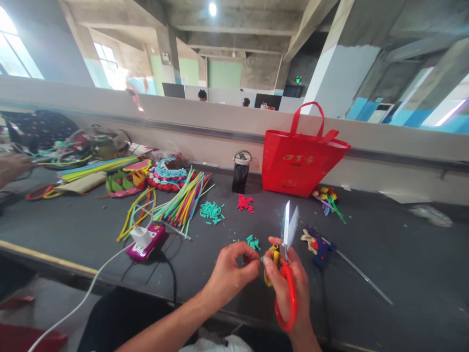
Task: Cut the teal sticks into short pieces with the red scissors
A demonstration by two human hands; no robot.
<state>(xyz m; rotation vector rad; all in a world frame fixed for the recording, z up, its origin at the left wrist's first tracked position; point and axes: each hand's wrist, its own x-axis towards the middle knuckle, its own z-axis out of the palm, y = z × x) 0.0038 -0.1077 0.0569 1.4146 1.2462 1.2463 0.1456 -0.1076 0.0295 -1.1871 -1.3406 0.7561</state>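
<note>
My right hand (289,283) grips red and yellow scissors (287,254), blades pointing up and slightly apart. My left hand (234,271) is pinched close beside the scissor handles, fingers pressed together on a tiny teal piece I can barely make out. Small teal foam bits (252,241) lie on the dark table (384,254) just beyond my fingers. More teal bits (211,211) and red bits (245,202) sit farther back. A blue glue gun (320,244) lies right of the scissors.
Coloured foam strips (181,203) fan out at centre left beside a pink power strip (146,242) with a white plug and cable. A red tote bag (300,156), black bottle (241,172), foam flowers (328,198). Another person's hand (12,166) shows at far left.
</note>
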